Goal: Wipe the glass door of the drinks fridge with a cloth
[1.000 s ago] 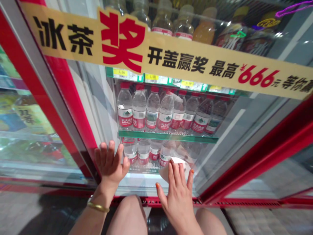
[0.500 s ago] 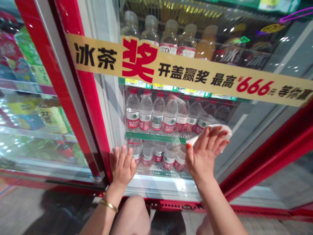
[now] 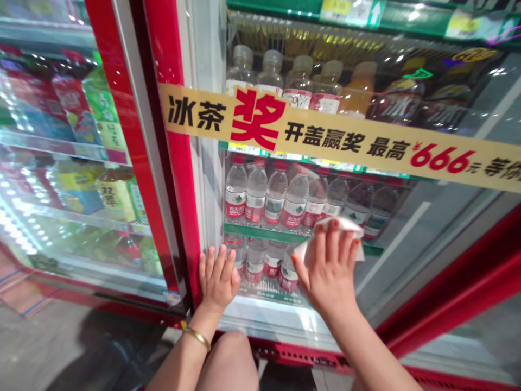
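Note:
A glass fridge door (image 3: 260, 312) with a red frame stands in front of me. My right hand (image 3: 331, 271) lies spread over a white cloth or tissue (image 3: 350, 225), pressing it flat on the glass, in front of the water bottles. Its fingers are apart and the palm covers part of the cloth. My left hand (image 3: 220, 277) rests with fingers out on the lower left of the door, by the red frame edge, with nothing in it. A yellow banner (image 3: 358, 138) with black and red characters crosses the glass above both hands.
Behind the glass are several water bottles (image 3: 277, 193) and a row of other drinks (image 3: 301, 81). Another drinks fridge stands at the left, its red frame (image 3: 134, 146) beside mine. Grey floor (image 3: 24, 336) shows at the lower left, and my knee (image 3: 230, 361) is near the door's bottom.
My right hand has slid with the cloth to the left across the glass. The view has shifted, so the fridges appear further right. My left hand stays by the frame.

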### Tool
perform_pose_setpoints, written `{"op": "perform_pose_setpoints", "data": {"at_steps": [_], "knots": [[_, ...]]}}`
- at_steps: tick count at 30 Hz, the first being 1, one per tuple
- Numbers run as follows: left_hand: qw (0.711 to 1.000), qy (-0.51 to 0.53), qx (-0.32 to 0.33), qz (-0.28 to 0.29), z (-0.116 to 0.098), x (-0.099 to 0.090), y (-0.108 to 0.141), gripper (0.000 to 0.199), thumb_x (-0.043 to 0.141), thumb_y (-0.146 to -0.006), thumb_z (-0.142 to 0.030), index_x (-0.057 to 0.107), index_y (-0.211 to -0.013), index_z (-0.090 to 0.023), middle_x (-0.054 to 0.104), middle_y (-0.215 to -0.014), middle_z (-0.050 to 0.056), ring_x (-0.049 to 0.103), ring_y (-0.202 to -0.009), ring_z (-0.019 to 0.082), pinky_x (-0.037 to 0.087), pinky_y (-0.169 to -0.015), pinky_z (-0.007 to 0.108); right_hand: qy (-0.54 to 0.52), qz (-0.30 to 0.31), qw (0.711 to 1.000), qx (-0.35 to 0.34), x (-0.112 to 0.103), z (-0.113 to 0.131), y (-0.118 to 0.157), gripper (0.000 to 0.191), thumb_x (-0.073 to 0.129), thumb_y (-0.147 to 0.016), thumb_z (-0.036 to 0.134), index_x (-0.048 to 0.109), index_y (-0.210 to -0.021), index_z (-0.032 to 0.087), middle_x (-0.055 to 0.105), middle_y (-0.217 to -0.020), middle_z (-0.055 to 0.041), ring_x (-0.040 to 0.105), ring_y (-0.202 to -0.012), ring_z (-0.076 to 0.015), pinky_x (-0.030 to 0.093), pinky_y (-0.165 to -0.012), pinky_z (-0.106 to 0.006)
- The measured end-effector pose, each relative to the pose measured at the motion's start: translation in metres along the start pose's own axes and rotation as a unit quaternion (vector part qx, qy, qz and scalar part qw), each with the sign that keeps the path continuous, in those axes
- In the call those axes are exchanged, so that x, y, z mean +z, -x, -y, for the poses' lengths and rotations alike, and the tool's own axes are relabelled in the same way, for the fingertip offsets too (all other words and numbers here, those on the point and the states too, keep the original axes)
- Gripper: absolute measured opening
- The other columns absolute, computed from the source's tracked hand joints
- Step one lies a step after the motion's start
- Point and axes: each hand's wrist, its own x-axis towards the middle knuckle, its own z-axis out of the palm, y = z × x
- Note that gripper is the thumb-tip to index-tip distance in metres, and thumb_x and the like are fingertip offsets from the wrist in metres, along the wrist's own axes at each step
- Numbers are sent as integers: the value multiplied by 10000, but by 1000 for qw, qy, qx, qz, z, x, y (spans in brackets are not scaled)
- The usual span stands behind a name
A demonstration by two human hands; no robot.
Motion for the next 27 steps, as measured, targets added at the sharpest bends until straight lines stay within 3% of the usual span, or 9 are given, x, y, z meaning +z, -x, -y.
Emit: {"op": "perform_pose_setpoints", "data": {"at_steps": [3, 7, 10, 14, 16, 18, 23, 25, 27], "knots": [[999, -11, -34, 8, -2, 2, 9, 803, 568, -996, -167, 305, -1750, -250, 315, -1793, 91, 155, -1727, 250, 91, -1442, 530, -15, -41, 999, -4, 8, 38, -40, 869, 565, -1053, 594, 337, -1740, 113, 320, -1805, -212, 42, -1724, -472, 126, -1345, -780], [999, 3, -44, 19, 3, 2, 23, 808, 560, -1001, -170, 274, -1756, -196, 265, -1805, 143, 158, -1725, 276, 99, -1436, 564, -80, -44, 962, -257, 37, 70, 37, 499, 481, -1097, 493, 668, -1519, 305, 492, -1733, 83, 102, -1739, -180, 25, -1449, -440], [999, 26, -24, 27, 7, -1, 31, 815, 581, -985, -140, 299, -1748, -192, 290, -1810, 131, 229, -1713, 239, 177, -1435, 464, -78, -24, 950, -300, 37, 48, 70, 424, 471, -1106, 476, 740, -1415, 363, 542, -1677, 162, 106, -1731, -105, 43, -1444, -335], [998, 59, -34, 0, 6, -4, 37, 838, 587, -1000, -212, 241, -1763, -212, 193, -1850, 133, 180, -1729, 254, 200, -1427, 503, -44, -28, 984, -171, 3, 34, -22, 614, 561, -1085, 395, 483, -1680, 266, 502, -1731, -16, 93, -1748, -251, -4, -1435, -563], [995, 77, -61, -13, 4, -6, 39, 832, 533, -1041, -284, 156, -1775, -175, 83, -1865, 173, 121, -1739, 281, 218, -1415, 547, -44, -58, 990, -122, -5, 57, -76, 695, 561, -1084, 401, 376, -1736, 250, 437, -1771, -52, 58, -1751, -296, -18, -1417, -621], [992, 91, -91, -14, 0, -9, 40, 808, 442, -1087, -352, 87, -1772, -112, -13, -1861, 228, 86, -1740, 299, 250, -1400, 550, -60, -65, 983, -160, 4, 92, -94, 699, 540, -1078, 402, 371, -1739, 251, 369, -1808, -20, 33, -1752, -296, -50, -1418, -598], [967, 156, -198, -25, -2, -27, 44, 775, 360, -1123, -450, 95, -1775, -126, -34, -1860, 249, 103, -1744, 307, 287, -1386, 531, -94, -14, 918, -384, 56, 131, 7, 569, 513, -996, 356, 655, -1542, 282, 458, -1750, 112, 178, -1723, -178, 113, -1436, -381], [963, 168, -207, -26, 1, -37, 41, 754, 419, -1110, -410, 163, -1774, -161, 62, -1866, 222, 129, -1744, 311, 256, -1400, 555, -81, -3, 915, -395, 57, 104, 38, 537, 499, -1004, 339, 680, -1509, 309, 474, -1734, 139, 196, -1714, -148, 132, -1429, -352], [973, 155, -171, -12, 5, -46, 27, 747, 505, -1075, -331, 247, -1759, -179, 160, -1860, 196, 168, -1739, 308, 219, -1415, 562, -52, 0, 938, -344, 39, 53, 32, 552, 508, -1041, 359, 608, -1583, 319, 403, -1782, 119, 164, -1725, -179, 87, -1440, -405]]}}
